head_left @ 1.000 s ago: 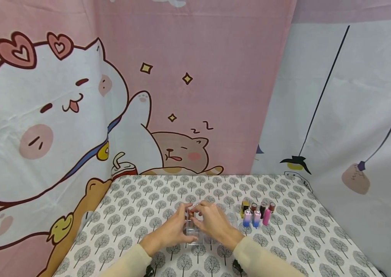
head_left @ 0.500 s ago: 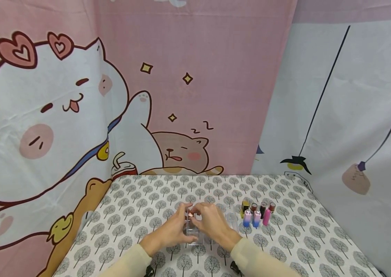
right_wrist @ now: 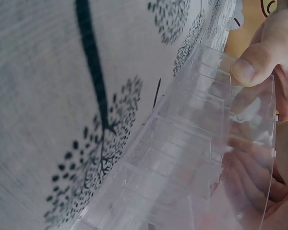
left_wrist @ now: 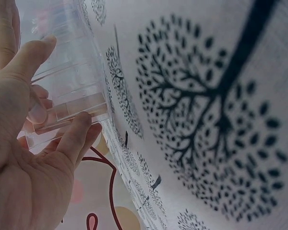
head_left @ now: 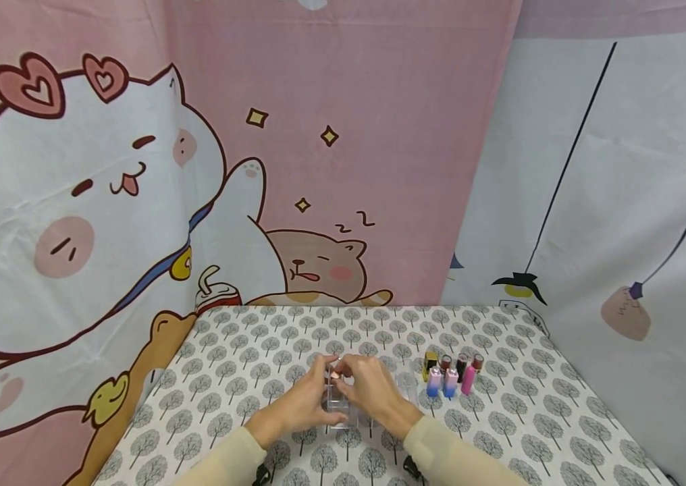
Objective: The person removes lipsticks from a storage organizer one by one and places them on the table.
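A clear plastic organizer (head_left: pixel 339 420) with divided slots stands on the table between both hands. My left hand (head_left: pixel 299 403) grips its left end, thumb at the near edge and fingers around the far side. In the left wrist view those fingertips lie against the end compartment's clear wall. My right hand (head_left: pixel 375 391) reaches over the far left compartment, fingers curled, pinching a small lipstick (head_left: pixel 335 374) with a coppery top. Most of the lipstick is hidden by the fingers and the wall. Other slots of the organizer (right_wrist: pixel 182 129) show in the right wrist view.
Right of the organizer, several cosmetic tubes stand upright: a gold-and-black one (head_left: pixel 429 365), two blue-and-pink ones (head_left: pixel 433 382), a bright pink one (head_left: pixel 468 381), with dark-capped ones behind. The table's cloth (head_left: pixel 246 351) has a tree print. A cartoon curtain (head_left: pixel 379 169) hangs beyond.
The right fingers have shifted slightly over the far left compartment, and the lipstick's coppery top now shows tilted and smaller. The left hand keeps its place on the organizer.
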The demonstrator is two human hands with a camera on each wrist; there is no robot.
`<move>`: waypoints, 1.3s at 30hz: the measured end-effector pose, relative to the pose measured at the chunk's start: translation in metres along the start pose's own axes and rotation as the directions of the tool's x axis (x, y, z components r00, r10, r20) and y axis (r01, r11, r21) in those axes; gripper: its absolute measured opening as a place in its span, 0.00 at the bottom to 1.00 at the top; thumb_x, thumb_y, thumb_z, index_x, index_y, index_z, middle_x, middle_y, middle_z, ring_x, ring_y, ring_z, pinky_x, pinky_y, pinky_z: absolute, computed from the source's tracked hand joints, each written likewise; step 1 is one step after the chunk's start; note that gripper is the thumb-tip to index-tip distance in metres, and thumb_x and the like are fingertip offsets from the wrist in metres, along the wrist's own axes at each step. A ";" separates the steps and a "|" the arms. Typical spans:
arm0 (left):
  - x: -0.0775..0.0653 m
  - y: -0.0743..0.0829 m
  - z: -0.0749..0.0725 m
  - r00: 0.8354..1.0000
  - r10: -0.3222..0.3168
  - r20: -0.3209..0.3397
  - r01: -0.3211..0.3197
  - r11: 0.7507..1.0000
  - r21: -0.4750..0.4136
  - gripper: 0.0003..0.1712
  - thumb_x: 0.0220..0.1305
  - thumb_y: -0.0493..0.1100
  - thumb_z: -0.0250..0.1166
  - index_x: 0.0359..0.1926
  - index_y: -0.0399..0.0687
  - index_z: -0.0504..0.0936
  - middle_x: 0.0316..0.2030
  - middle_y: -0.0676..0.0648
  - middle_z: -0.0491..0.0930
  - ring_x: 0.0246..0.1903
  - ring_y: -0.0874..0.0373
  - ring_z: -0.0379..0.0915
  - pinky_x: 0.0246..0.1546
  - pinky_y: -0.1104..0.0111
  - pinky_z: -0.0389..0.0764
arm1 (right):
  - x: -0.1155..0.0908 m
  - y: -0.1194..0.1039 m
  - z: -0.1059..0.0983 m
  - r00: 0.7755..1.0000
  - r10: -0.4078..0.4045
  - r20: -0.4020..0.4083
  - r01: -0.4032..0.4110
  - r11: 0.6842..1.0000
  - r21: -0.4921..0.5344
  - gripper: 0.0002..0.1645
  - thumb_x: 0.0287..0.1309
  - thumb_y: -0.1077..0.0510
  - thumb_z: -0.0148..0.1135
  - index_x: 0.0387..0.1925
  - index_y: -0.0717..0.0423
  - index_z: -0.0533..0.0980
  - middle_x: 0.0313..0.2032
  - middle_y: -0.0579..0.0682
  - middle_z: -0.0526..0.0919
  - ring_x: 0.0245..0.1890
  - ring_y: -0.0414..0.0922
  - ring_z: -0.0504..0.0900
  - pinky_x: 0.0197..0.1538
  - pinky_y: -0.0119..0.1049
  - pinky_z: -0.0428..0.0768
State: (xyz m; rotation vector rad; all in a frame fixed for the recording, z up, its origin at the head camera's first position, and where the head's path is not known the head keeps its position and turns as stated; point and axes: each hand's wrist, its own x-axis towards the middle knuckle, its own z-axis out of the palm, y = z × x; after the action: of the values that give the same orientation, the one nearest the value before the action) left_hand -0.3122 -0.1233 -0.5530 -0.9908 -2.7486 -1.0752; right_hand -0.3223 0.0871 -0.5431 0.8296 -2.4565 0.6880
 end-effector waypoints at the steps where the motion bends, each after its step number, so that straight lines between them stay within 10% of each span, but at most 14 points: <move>1: 0.000 0.000 0.000 1.000 0.001 0.000 -0.001 1.000 -0.001 0.62 0.62 0.50 0.91 0.82 0.41 0.58 0.86 0.33 0.67 0.73 0.43 0.84 0.80 0.52 0.87 | 0.000 0.000 0.000 1.000 -0.001 -0.001 0.001 1.000 0.001 0.13 0.60 0.64 0.89 0.45 0.55 0.92 0.41 0.54 0.98 0.38 0.47 0.98 0.40 0.24 0.93; 39: -0.001 -0.002 0.001 1.000 -0.014 0.009 0.014 1.000 -0.025 0.62 0.63 0.49 0.90 0.83 0.45 0.57 0.80 0.37 0.74 0.63 0.44 0.88 0.67 0.65 0.94 | 0.000 -0.003 -0.020 0.994 -0.020 -0.103 0.032 0.993 0.114 0.14 0.62 0.64 0.88 0.48 0.56 0.92 0.44 0.54 0.99 0.44 0.49 0.99 0.50 0.36 0.99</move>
State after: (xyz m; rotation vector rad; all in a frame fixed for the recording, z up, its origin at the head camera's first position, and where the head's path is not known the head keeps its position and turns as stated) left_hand -0.3125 -0.1242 -0.5550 -0.9830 -2.7598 -1.1128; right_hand -0.3154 0.0964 -0.5262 0.8469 -2.3289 0.8488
